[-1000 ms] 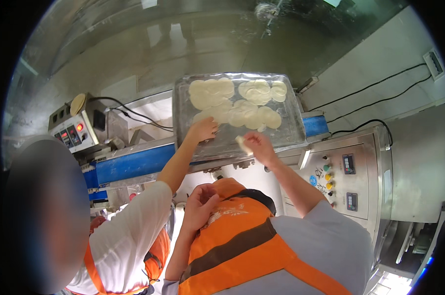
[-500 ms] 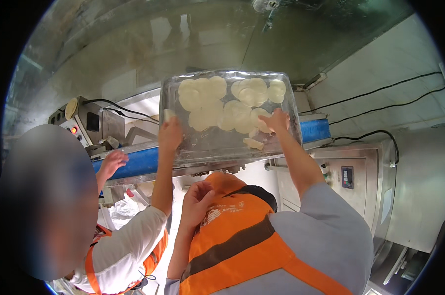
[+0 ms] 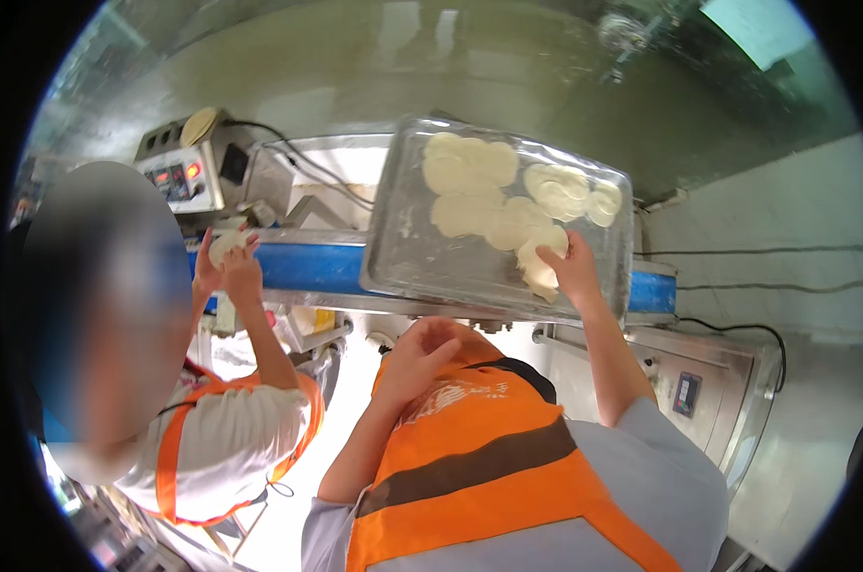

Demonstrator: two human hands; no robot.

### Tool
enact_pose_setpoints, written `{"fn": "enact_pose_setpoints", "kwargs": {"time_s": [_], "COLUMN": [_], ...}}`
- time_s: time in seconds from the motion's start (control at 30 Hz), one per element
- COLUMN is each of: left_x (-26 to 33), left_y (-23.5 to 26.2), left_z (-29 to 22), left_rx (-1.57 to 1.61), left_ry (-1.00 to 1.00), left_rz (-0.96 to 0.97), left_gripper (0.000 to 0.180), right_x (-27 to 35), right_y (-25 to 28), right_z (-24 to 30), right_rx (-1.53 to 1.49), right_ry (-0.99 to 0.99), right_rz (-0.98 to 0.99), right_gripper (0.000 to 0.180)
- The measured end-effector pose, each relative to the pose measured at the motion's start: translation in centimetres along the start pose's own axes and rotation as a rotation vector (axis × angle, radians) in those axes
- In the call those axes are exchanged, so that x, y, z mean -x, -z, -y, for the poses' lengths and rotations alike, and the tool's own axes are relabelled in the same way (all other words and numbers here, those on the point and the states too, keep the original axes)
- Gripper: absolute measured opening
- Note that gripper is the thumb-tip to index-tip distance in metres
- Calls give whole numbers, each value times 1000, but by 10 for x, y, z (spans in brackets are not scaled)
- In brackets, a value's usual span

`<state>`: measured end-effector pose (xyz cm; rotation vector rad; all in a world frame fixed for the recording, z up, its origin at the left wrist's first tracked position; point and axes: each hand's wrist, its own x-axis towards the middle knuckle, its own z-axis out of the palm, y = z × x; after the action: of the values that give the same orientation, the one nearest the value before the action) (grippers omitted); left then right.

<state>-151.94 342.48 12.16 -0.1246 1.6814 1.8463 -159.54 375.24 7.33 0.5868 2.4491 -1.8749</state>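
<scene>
A metal tray (image 3: 403, 262) bears several thin, pale, round dough wrappers (image 3: 469, 164) in overlapping groups. My right hand (image 3: 576, 272) reaches over its right front part and pinches a dough wrapper (image 3: 546, 250) between thumb and fingers. Under that one, more dough hangs or lies toward the tray's front edge; I cannot tell which. Close to my orange apron (image 3: 469, 448), my left hand (image 3: 417, 355) holds nothing, its fingers loosely bent and the thumb apart. To the left, a co-worker's hands (image 3: 236, 265) hold a dough wrapper (image 3: 225, 248).
The tray lies across a blue conveyor belt (image 3: 303, 267) with a metal frame. A control box (image 3: 179, 172) with red lights stands at the back left, a pale disc on top. At right are a steel cabinet (image 3: 717, 381) and black cables (image 3: 765, 286).
The tray and belt appear farther right in the picture. The co-worker's hand has left the tray, and both their hands now hold a dough wrapper. My right hand now lifts a wrapper's edge.
</scene>
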Motion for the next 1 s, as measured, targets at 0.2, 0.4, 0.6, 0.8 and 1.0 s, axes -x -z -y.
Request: {"fn": "enact_pose_setpoints", "kwargs": {"time_s": [0.2, 0.4, 0.6, 0.8, 1.0], "left_x": [-15, 6, 32, 57, 76], "left_y": [5, 27, 61, 75, 86], "left_z": [2, 5, 6, -26, -42], "left_rx": [834, 1080, 895, 996, 802], "left_ry": [92, 66, -107, -164, -336], "left_rz": [90, -49, -178, -320, -353], "left_gripper": [45, 56, 48, 38, 33], "right_x": [78, 88, 90, 106, 127], "right_y": [-94, -157, -190, -219, -245], "right_z": [79, 104, 126, 148, 144], "right_rx": [-430, 418, 148, 210, 244], "right_ry": [-145, 806, 518, 778, 810], "right_rz": [633, 410, 499, 202, 372], "right_gripper": [29, 19, 16, 22, 27]}}
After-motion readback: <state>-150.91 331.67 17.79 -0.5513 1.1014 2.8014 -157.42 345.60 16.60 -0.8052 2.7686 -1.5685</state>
